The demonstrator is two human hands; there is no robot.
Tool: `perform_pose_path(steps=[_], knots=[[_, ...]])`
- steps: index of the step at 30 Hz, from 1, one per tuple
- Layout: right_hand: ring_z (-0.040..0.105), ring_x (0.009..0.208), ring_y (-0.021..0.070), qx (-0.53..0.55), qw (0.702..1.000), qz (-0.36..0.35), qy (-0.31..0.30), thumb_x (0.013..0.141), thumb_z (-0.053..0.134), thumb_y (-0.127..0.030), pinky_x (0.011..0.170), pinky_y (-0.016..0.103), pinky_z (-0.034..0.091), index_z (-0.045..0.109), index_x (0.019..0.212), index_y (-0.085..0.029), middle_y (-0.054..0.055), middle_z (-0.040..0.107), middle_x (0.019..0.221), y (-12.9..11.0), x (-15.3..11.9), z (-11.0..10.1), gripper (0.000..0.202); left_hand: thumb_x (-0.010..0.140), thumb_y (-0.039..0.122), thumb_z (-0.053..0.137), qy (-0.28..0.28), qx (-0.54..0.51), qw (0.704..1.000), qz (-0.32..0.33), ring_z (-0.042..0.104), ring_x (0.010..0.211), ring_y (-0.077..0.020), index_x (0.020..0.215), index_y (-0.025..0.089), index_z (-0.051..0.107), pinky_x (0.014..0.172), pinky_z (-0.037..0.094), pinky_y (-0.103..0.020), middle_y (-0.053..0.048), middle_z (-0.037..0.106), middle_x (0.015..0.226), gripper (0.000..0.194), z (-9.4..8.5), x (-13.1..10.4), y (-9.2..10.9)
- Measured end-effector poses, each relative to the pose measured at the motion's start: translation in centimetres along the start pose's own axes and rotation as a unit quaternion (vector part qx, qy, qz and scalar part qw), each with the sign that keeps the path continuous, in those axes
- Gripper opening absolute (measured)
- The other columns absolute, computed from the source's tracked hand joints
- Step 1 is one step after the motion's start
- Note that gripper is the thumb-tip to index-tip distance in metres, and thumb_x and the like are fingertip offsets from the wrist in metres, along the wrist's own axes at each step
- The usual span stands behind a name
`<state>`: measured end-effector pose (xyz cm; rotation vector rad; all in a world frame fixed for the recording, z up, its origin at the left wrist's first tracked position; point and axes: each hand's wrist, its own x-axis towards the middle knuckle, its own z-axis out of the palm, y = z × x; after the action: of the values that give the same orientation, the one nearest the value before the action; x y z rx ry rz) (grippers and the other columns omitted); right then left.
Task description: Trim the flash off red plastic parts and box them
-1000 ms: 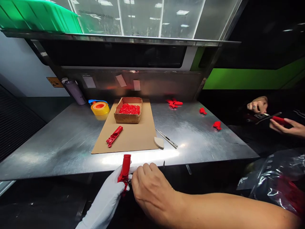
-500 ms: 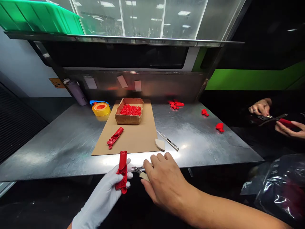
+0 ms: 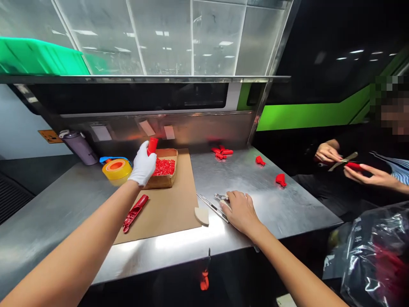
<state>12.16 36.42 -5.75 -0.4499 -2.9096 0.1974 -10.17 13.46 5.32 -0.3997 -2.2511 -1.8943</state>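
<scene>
My left hand (image 3: 143, 165), in a white glove, is closed around a red plastic part (image 3: 152, 146) above the left side of a cardboard box (image 3: 159, 183) of small red pieces (image 3: 164, 166). My bare right hand (image 3: 240, 212) rests on the metal table with its fingers curled over the pliers (image 3: 223, 197). Left of that hand lie a slim metal cutter (image 3: 213, 207) and an off-white wedge-shaped piece (image 3: 201, 216). Another long red part (image 3: 136, 213) lies on the cardboard sheet (image 3: 172, 215), beneath my left forearm's right side.
Yellow tape (image 3: 116, 169) and a purple bottle (image 3: 79, 147) stand at the left. Red pieces (image 3: 223, 152) lie at the back, two more (image 3: 280, 180) at the right. A co-worker's hands (image 3: 370, 175) hold a red part. A shelf (image 3: 191, 79) crosses above.
My left hand has moved up and forward to the box with the red part. My right hand has moved right, down onto the table, with the pliers. The view has shifted.
</scene>
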Motion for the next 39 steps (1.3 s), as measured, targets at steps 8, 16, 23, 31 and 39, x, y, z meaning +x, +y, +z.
perform_pose_path(steps=[8, 16, 23, 31, 39], knots=[[0.04, 0.124, 0.0293, -0.002, 1.0, -0.028, 0.008, 0.101, 0.063, -0.025, 0.103, 0.043, 0.032, 0.056, 0.131, -0.014, 0.013, 0.047, 0.133, -0.1, -0.2, 0.2, 0.032, 0.084, 0.011, 0.054, -0.036, -0.087, 0.995, -0.026, 0.054, 0.115, -0.0253, 0.128, 0.015, 0.054, 0.107, 0.038, -0.042, -0.008, 0.057, 0.133, 0.044, -0.8, -0.8, -0.7], [0.055, 0.093, 0.0266, -0.012, 0.995, -0.079, -0.056, 0.097, 0.062, -0.006, 0.075, 0.031, 0.039, 0.067, 0.097, -0.013, 0.009, 0.06, 0.095, -3.6, 1.8, 0.5, 0.008, 0.093, 0.017, 0.05, -0.088, -0.246, 0.94, -0.219, 0.067, 0.095, -0.0202, 0.126, 0.016, 0.059, 0.08, 0.058, -0.034, -0.014, 0.061, 0.133, 0.034, -4.5, -11.5, -2.0], [0.057, 0.078, 0.0249, -0.006, 0.995, -0.068, -0.066, 0.095, 0.06, -0.002, 0.062, 0.028, 0.033, 0.064, 0.095, -0.01, 0.01, 0.057, 0.091, -4.3, 1.3, 0.2, 0.01, 0.092, 0.017, 0.056, -0.048, -0.349, 0.866, -0.355, 0.067, 0.094, -0.0212, 0.13, 0.017, 0.057, 0.075, 0.059, -0.033, -0.014, 0.062, 0.132, 0.038, -7.5, -19.3, -2.1], [0.057, 0.089, 0.0189, 0.143, 0.976, -0.155, -0.053, 0.099, 0.047, -0.002, 0.074, 0.024, 0.041, 0.059, 0.102, -0.016, 0.004, 0.057, 0.098, -6.8, -2.9, -2.5, 0.019, 0.09, 0.032, 0.061, -0.061, -0.382, 0.835, -0.391, 0.064, 0.092, -0.0225, 0.12, 0.018, 0.062, 0.08, 0.055, -0.039, -0.011, 0.067, 0.113, 0.033, -9.3, -24.0, -2.3], [0.059, 0.085, 0.0174, 0.405, 0.868, -0.262, -0.117, 0.101, 0.051, -0.013, 0.073, 0.024, 0.042, 0.069, 0.096, -0.019, 0.0, 0.063, 0.09, -10.1, -7.1, -4.3, 0.02, 0.081, 0.051, 0.068, -0.213, -0.115, 0.937, -0.25, 0.05, 0.072, -0.0149, 0.082, 0.02, 0.061, 0.069, 0.041, -0.027, 0.001, 0.058, 0.078, 0.032, -9.8, -27.1, -2.4]])
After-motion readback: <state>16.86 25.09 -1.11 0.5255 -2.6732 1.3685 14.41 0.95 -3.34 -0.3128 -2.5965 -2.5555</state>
